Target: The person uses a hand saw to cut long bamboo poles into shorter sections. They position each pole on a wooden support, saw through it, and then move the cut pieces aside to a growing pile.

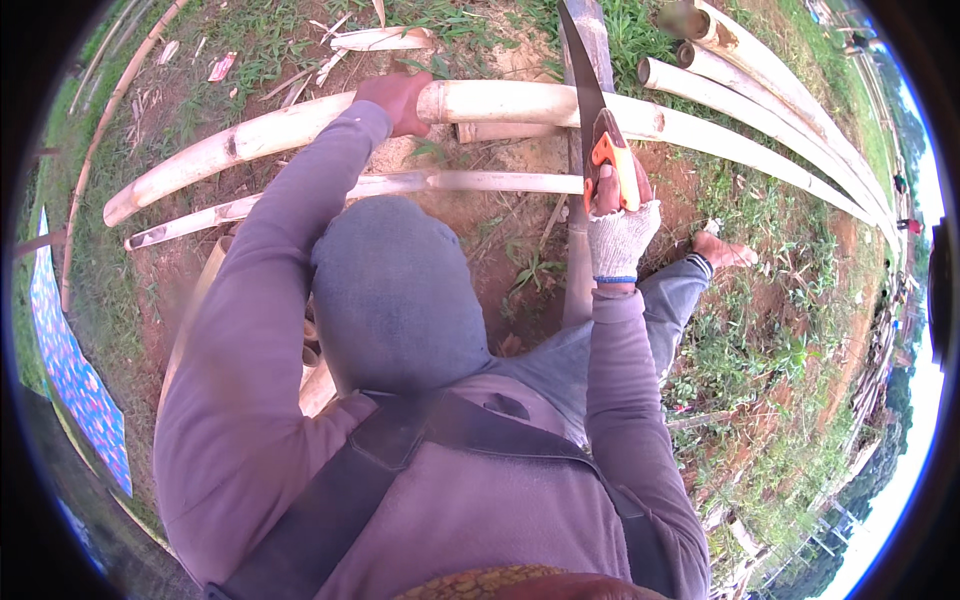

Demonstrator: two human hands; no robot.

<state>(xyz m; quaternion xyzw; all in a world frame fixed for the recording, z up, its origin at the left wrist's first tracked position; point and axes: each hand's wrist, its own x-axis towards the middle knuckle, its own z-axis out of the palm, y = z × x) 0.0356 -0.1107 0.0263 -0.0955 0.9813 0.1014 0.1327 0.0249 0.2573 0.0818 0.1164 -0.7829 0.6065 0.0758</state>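
A long pale bamboo pole [520,104] runs across in front of me, its left end lower and nearer. My bare left hand [398,101] is wrapped over it, left of the middle. My right hand [618,195], in a white knitted glove with bare fingertips, grips a hand saw [618,165] by its orange and black handle. The dark saw blade [584,60] points away from me and crosses the pole; whether its teeth are in the bamboo I cannot tell. Under the pole, a wooden beam [580,240] runs away from me between my legs.
A thinner bamboo pole [400,183] lies nearer, parallel to the long one. Several bamboo poles [760,110] are stacked at the far right. Short cut pieces [318,385] lie by my left knee. Bamboo scraps [380,40] litter the grass, and a blue patterned sheet [75,350] is at left.
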